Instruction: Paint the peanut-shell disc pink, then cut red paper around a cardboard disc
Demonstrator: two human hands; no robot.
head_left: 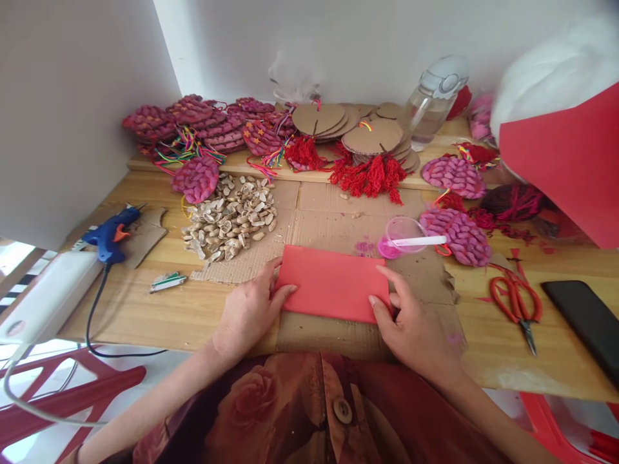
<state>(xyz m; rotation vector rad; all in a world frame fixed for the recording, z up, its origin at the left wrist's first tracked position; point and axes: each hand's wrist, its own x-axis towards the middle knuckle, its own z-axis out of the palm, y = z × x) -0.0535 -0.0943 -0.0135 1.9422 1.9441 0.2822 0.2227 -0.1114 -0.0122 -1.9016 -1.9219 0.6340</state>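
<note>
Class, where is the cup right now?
In the head view, the cup is right of centre, beyond the right hand and just left of a pink braided piece.

One left hand (249, 309) and one right hand (413, 325) share one red sheet (333, 283); a second stands at far right. There is one glue gun (110, 235), one water bottle (429, 106), one plastic cup (403, 233) with one white stick (425, 241), one pair of scissors (517, 299) and one smartphone (585, 322). Two pink shell-covered discs (454, 235) lie at right; those heaped at left overlap too much to count surely. Peanut shells (235, 216) number in the dozens.
</note>
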